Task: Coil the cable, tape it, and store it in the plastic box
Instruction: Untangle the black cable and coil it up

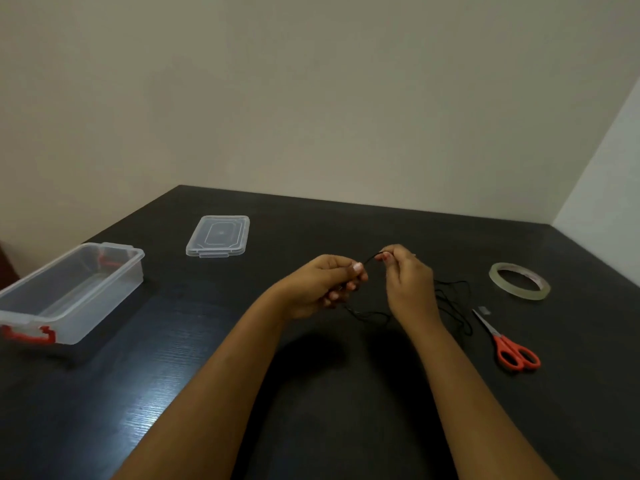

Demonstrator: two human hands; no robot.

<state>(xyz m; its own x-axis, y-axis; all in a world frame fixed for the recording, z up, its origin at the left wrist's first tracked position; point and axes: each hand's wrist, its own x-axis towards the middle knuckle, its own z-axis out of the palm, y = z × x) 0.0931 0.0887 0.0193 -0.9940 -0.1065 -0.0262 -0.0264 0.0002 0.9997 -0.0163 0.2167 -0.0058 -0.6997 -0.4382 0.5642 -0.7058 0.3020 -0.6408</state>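
A thin black cable (453, 299) lies in loose tangled loops at centre right of the frame, one short stretch lifted between pinching fingers. A clear tape roll (519, 280) lies flat at right. An open, empty clear plastic box (69, 292) with red clasps sits at left, its lid (219, 235) flat beyond it.

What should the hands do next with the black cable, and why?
Probably lay one more loop into the left hand. Both hands pinch the cable, the right hand near its end, yet most of it lies loose and tangled on the table beside the scissors.
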